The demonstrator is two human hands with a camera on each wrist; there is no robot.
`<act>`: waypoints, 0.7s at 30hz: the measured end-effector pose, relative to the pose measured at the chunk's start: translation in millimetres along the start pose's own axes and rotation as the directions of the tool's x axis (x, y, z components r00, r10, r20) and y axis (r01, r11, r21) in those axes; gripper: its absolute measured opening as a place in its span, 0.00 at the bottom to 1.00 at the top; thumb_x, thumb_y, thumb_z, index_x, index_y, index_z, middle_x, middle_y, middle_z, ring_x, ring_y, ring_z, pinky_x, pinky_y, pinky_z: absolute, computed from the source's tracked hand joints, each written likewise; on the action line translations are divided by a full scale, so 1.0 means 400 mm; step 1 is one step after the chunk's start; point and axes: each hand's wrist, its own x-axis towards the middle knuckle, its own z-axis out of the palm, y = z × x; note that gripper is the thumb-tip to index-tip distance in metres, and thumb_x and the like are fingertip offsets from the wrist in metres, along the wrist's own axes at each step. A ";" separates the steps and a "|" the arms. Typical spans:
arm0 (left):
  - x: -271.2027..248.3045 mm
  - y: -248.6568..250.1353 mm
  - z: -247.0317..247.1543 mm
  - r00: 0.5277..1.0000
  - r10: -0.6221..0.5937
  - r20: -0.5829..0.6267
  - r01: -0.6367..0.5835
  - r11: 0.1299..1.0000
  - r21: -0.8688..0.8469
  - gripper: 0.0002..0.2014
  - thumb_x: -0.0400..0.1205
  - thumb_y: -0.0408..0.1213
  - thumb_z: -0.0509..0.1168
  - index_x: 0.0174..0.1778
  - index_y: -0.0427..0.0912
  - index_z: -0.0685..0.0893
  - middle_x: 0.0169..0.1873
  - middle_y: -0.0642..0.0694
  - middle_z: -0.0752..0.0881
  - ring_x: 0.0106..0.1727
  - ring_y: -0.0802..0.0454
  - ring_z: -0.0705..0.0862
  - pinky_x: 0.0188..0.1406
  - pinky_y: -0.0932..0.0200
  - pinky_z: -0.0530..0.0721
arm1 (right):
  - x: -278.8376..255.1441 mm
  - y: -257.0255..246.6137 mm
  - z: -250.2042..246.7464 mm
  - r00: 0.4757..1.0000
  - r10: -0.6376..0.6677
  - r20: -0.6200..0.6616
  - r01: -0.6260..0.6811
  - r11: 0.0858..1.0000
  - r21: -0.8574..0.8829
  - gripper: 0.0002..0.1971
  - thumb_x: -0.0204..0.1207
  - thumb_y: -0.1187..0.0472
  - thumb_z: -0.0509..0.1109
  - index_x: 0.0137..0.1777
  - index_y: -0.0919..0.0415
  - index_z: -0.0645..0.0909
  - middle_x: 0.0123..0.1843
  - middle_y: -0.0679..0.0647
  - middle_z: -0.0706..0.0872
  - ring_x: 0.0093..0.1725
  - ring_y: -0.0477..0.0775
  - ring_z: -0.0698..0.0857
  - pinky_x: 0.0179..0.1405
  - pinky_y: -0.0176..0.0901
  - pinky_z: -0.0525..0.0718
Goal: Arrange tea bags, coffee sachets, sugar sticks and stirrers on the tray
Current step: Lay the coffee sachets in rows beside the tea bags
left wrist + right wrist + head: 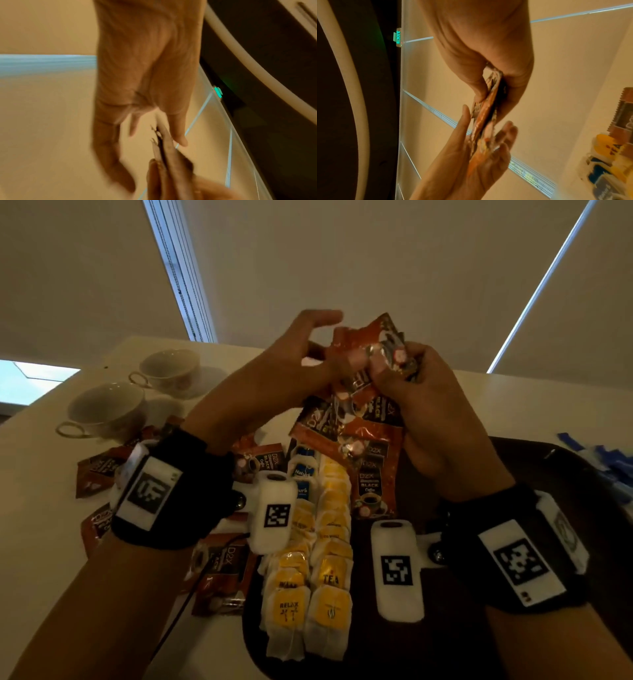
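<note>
My right hand holds a fanned stack of red-brown coffee sachets up above the dark tray. In the right wrist view its thumb and fingers pinch the stack edge-on. My left hand is beside the stack with fingers spread and straight, touching its lower end. On the tray lie two rows of yellow tea bags, a few blue tea bags behind them, and more coffee sachets to their right.
Loose coffee sachets lie on the white table left of the tray, some near its front left corner. Two cups on saucers stand at the back left. Blue sugar sticks lie at the far right.
</note>
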 end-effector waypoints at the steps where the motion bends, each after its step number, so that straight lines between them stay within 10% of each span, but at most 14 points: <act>1: -0.003 -0.001 -0.001 0.996 -0.080 0.043 0.082 0.996 -0.042 0.35 0.71 0.57 0.65 0.75 0.56 0.64 0.60 0.44 0.83 0.50 0.49 0.89 0.39 0.58 0.89 | 0.000 -0.002 0.001 0.999 -0.026 -0.027 0.027 0.999 0.033 0.13 0.77 0.61 0.69 0.59 0.57 0.73 0.56 0.56 0.85 0.51 0.54 0.88 0.46 0.50 0.89; 5: -0.011 -0.010 0.007 0.947 -0.150 0.283 0.206 0.962 -0.181 0.21 0.76 0.47 0.65 0.66 0.52 0.75 0.52 0.46 0.90 0.47 0.44 0.91 0.37 0.54 0.89 | 0.000 0.003 0.012 0.994 -0.077 -0.084 0.084 0.992 0.091 0.11 0.79 0.63 0.66 0.59 0.55 0.72 0.58 0.56 0.84 0.53 0.53 0.87 0.46 0.49 0.88; 15: -0.011 -0.007 -0.015 0.992 -0.006 0.125 0.030 0.982 -0.188 0.23 0.74 0.38 0.68 0.66 0.48 0.76 0.47 0.50 0.89 0.43 0.51 0.91 0.31 0.63 0.86 | -0.005 0.001 0.033 0.998 -0.044 -0.036 0.048 0.993 0.104 0.08 0.82 0.60 0.63 0.59 0.57 0.75 0.58 0.59 0.86 0.55 0.56 0.87 0.51 0.61 0.87; 21: -0.017 -0.007 -0.024 0.998 0.030 0.046 -0.025 0.995 -0.100 0.21 0.73 0.40 0.70 0.62 0.51 0.79 0.44 0.50 0.89 0.38 0.53 0.89 0.28 0.64 0.84 | -0.011 -0.018 0.007 0.992 -0.116 0.045 0.120 0.988 -0.093 0.06 0.78 0.62 0.67 0.54 0.58 0.80 0.50 0.52 0.88 0.47 0.44 0.88 0.43 0.39 0.87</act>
